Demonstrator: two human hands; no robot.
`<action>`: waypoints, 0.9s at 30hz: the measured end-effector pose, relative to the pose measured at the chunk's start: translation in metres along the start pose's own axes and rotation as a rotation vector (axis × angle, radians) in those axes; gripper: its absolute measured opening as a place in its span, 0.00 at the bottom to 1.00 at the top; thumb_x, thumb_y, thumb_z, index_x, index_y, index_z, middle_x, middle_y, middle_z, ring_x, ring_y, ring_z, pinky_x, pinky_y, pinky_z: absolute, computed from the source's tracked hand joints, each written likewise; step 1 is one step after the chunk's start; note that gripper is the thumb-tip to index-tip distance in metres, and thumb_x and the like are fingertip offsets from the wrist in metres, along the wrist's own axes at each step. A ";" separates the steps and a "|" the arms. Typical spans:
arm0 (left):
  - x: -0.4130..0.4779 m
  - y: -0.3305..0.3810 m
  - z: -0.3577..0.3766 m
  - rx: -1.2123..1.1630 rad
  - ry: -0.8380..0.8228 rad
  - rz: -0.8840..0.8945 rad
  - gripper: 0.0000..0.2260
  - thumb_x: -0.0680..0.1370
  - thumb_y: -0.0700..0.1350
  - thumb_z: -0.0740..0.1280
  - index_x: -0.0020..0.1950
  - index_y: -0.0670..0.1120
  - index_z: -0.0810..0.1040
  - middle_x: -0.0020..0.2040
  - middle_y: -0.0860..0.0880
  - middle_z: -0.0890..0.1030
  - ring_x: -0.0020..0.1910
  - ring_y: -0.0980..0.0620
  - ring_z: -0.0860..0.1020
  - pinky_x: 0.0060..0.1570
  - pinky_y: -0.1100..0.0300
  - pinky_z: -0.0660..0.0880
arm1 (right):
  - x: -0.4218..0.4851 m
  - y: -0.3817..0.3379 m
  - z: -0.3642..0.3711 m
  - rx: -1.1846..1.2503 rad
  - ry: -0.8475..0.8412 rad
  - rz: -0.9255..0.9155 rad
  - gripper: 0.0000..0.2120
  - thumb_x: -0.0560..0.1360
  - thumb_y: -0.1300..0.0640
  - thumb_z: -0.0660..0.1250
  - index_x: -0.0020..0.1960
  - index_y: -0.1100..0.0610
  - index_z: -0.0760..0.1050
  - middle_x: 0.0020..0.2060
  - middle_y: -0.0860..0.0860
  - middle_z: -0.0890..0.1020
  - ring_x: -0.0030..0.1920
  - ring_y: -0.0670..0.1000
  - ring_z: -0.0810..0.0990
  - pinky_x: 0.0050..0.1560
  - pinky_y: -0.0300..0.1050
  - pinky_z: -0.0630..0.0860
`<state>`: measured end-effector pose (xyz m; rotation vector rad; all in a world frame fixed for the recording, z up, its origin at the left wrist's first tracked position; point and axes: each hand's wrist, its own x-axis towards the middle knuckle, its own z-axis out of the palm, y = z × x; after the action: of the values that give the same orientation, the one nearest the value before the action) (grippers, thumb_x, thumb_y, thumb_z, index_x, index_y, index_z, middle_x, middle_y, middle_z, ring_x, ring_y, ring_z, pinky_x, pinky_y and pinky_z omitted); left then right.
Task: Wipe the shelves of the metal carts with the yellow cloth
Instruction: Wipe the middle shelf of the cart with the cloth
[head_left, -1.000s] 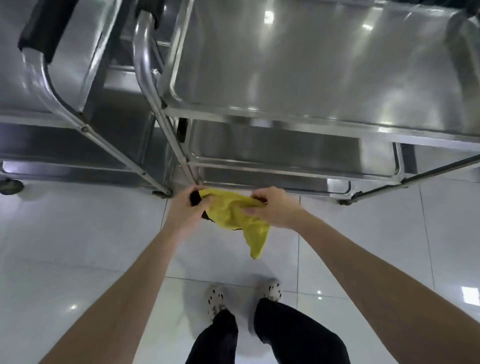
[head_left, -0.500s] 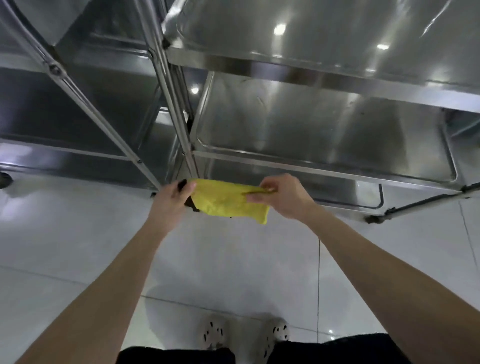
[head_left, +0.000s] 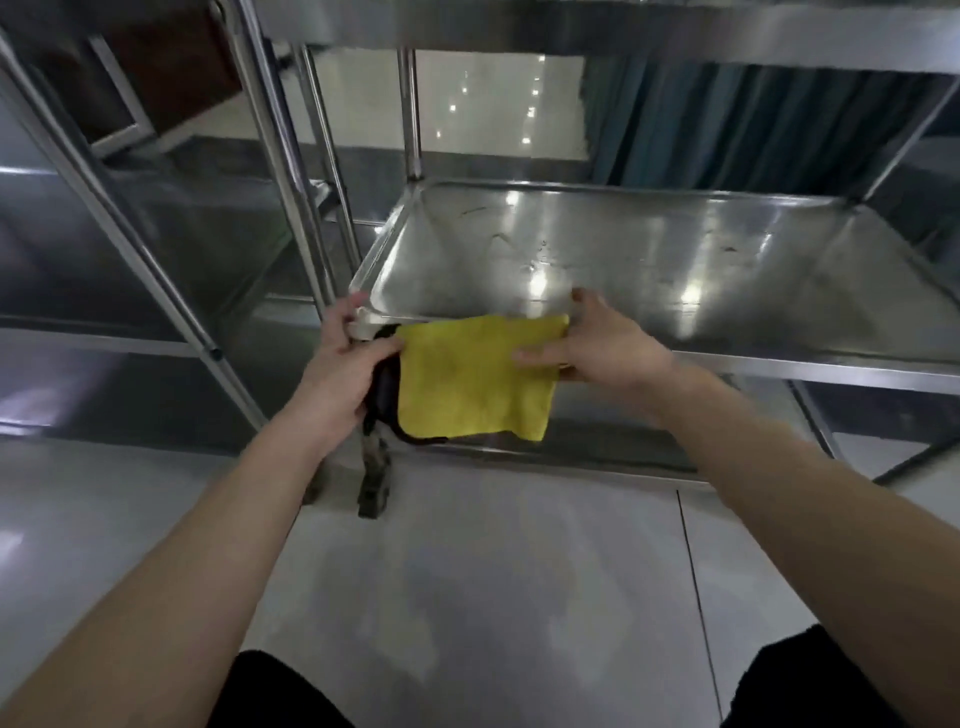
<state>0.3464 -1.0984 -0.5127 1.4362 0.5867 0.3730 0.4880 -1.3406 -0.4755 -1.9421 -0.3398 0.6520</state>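
Dark trousers (head_left: 291, 691) show at the bottom edge, above pale glossy floor tiles (head_left: 467, 597). Two bare forearms reach forward over the floor to a yellow cloth (head_left: 475, 379), which is held spread out in the air just in front of the near rim of a metal cart's middle shelf (head_left: 675, 260). The cloth's long axis runs left to right, level with that rim; its top edge lies along the rim and the rest hangs straight down, face toward the person.

The left hand (head_left: 348, 364) grips the cloth's left edge, fingers curled round it and a black strip there (whether that strip is part of the cloth cannot be told). The right hand (head_left: 602, 353) pinches the right edge, thumb laid across the yellow front and forefinger raised above the top corner.

Below the left hand stands a dark wheel (head_left: 374, 488) of the cart. The shelf's steel is streaked and reflects ceiling lights. A second cart (head_left: 156, 270) stands just to the left, and a blue-green curtain (head_left: 727, 130) hangs far behind.
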 end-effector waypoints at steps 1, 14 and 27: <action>0.003 -0.005 0.003 0.074 0.016 0.071 0.24 0.82 0.37 0.72 0.70 0.62 0.77 0.61 0.43 0.84 0.58 0.42 0.86 0.57 0.44 0.84 | 0.003 0.010 0.001 -0.053 0.010 -0.008 0.66 0.62 0.50 0.89 0.86 0.52 0.49 0.69 0.56 0.80 0.60 0.52 0.85 0.51 0.42 0.85; 0.055 0.080 0.016 1.023 0.249 1.017 0.17 0.79 0.49 0.78 0.66 0.50 0.84 0.60 0.47 0.76 0.58 0.50 0.76 0.57 0.56 0.75 | 0.041 -0.064 -0.021 -0.901 0.578 -0.834 0.15 0.80 0.56 0.73 0.65 0.56 0.82 0.66 0.60 0.73 0.66 0.65 0.75 0.67 0.62 0.75; 0.074 0.025 -0.035 0.492 0.493 0.532 0.33 0.78 0.62 0.75 0.74 0.46 0.68 0.65 0.50 0.75 0.61 0.52 0.77 0.67 0.51 0.76 | 0.113 -0.019 0.051 -0.957 0.182 -0.658 0.21 0.87 0.41 0.58 0.77 0.46 0.74 0.80 0.50 0.70 0.82 0.54 0.63 0.82 0.61 0.59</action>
<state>0.3888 -1.0249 -0.5008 1.9927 0.7145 1.0821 0.5517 -1.2375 -0.5084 -2.5189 -1.2783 -0.1867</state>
